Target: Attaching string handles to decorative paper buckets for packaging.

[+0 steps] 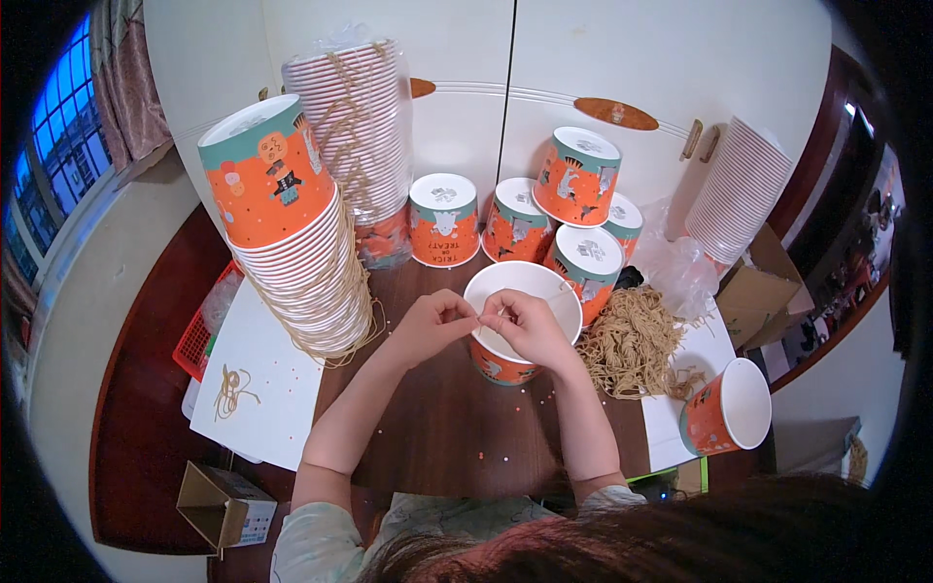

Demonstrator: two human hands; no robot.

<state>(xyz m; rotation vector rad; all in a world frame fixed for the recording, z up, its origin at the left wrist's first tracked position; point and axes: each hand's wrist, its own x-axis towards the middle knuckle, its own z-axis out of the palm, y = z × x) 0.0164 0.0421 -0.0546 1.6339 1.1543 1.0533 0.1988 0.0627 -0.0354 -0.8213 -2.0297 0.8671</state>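
My left hand and my right hand meet fingertip to fingertip over the near side of an upright paper bucket. Both hands are closed in a pinch on a thin tan cord. Part of the cord shows at the bucket's right inner wall; the rest is hidden by my fingers. The bucket is white inside and orange with a teal base outside. To its right lies a tangled heap of tan cords.
At left a tall leaning stack of nested buckets has cords hanging from it; a bagged stack stands behind. Several upside-down buckets fill the back. At right are a tilted bucket, another stack and a cardboard box. Loose cords lie left.
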